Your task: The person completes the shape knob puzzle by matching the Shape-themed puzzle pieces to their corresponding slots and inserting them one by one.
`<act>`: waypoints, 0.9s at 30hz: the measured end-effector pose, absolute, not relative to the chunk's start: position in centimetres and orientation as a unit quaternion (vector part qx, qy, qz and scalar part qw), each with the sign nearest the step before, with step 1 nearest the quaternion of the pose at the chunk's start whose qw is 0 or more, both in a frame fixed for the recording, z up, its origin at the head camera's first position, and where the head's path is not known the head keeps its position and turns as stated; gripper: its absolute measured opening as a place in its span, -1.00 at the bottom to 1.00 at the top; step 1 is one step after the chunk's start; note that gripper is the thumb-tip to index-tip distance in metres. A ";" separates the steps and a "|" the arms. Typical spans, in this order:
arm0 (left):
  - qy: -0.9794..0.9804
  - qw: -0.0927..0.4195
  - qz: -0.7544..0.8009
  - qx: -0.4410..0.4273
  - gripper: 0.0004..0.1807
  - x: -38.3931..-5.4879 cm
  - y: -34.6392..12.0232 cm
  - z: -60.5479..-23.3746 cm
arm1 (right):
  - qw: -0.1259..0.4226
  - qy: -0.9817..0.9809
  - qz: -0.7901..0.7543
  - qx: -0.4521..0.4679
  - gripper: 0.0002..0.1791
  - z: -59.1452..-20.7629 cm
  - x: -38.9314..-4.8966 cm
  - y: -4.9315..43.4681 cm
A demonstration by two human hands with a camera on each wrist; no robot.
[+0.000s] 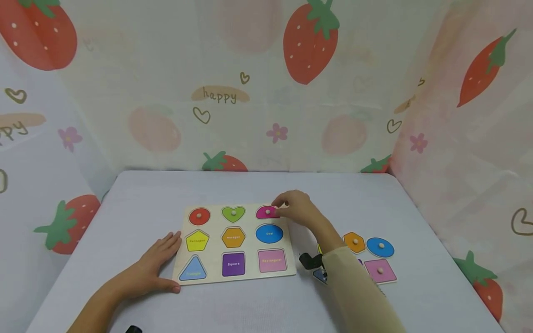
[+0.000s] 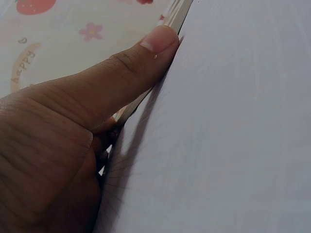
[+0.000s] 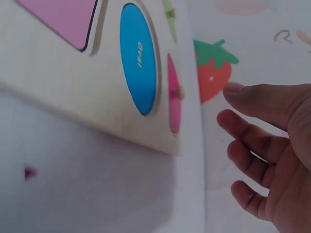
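"Magenta half-disc (image 1: 264, 215), knob (image 1: 268, 212) upward. Location?"

"At the far right corner of the puzzle board (image 1: 251, 249), lying in place by appearance. Whether it sits fully down cannot be certified from these views."

"Condition of the right grip (image 1: 300, 209)?"

"Released. Thumb and fingers are lightly bent with nothing between them, and the right-wrist view shows a gap from fingertips to board. It hovers beside the board's far right corner, nearest the half-disc."

"And the left grip (image 1: 156, 259)?"

"Extended, clasping nothing. Its fingers reach the board's left edge; the thumb bears against the near left corner. As a brace, judged satisfactory."

"Recommended practice for this step?"

"In my judgement: press the half-disc flat at its knob, then feel both ends of its straight side for a raised lip. Left-hand pressure should be light, lest the board slide. For any further piece, pinch the knob alone and match the outline before lowering."

"Items outstanding?"

"Red circle (image 1: 200, 216) and green heart (image 1: 233, 213) occupy the board's far row. Six recesses (image 1: 233, 237) nearer show no knobs, judged unfilled. Right of the board lie the orange hexagon (image 1: 354, 242), blue oval (image 1: 380, 248) and pink rectangle (image 1: 381, 271); other pieces there are partly hidden by the right sleeve (image 1: 354, 286)."
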State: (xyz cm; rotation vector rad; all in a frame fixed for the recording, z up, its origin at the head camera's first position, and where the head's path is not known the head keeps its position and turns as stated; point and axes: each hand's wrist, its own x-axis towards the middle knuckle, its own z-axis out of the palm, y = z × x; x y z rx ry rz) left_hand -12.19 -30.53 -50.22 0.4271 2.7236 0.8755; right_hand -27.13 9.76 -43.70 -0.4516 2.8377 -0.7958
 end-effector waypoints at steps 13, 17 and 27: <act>0.932 0.124 0.303 0.154 0.43 -12.4 -30.6 -49.6 | 0.035 0.943 -0.243 -0.224 -0.73 -41.8 -23.9 15.1; 0.930 0.123 0.310 0.157 0.42 -12.4 -30.6 -49.7 | 0.021 0.943 -0.242 -0.227 -0.75 -41.8 -22.7 16.8; 0.930 0.132 0.305 0.155 0.45 -12.6 -31.1 -49.8 | -0.006 0.944 -0.254 -0.212 -0.77 -43.3 -20.3 21.0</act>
